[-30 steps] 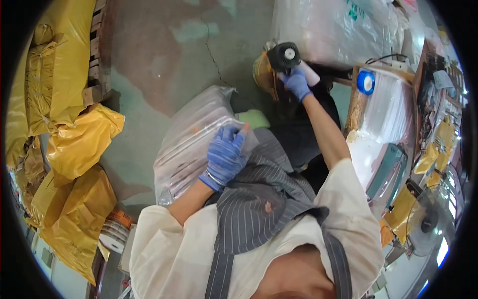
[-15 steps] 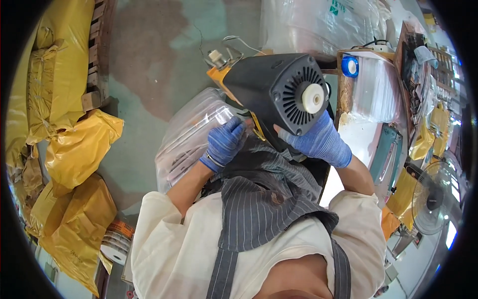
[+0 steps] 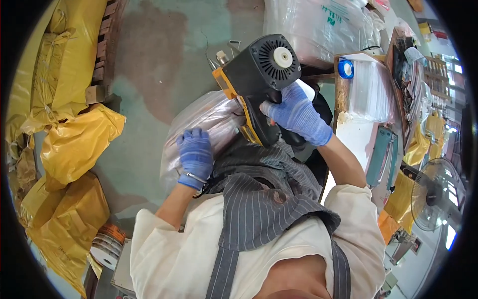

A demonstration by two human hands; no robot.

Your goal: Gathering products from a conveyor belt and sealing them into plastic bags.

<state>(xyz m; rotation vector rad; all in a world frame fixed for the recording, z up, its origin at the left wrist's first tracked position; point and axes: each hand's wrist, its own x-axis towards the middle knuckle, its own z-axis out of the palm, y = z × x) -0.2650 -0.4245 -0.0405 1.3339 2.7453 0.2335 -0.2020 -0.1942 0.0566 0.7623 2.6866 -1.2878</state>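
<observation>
My right hand [image 3: 300,115], in a blue knit glove, is wrapped round the handle of a black and yellow portable bag-sewing machine [image 3: 264,67]. A vented end with a white round knob faces up, and metal thread guides stick out on its left. The machine is tilted over my lap. Below and left of it lies a bulging clear plastic bag [image 3: 226,112], partly hidden by the machine. My left hand [image 3: 195,155], gloved alike, lies back up on the bag's near left side. Its fingers are slightly bent and hold nothing that I can see.
Yellow plastic sacks [image 3: 82,144] and a wooden pallet [image 3: 103,47] line the left. Large clear bags [image 3: 318,30] stand ahead. On the right are a bench with blue tape [image 3: 345,69], clear plastic sheets [image 3: 371,89], a green bag sealer [image 3: 382,155] and a fan [image 3: 433,194].
My right hand has swung the sewing machine up and left, tilting it more upright. My left hand has moved away from the machine, left and nearer me, and its fist has loosened.
</observation>
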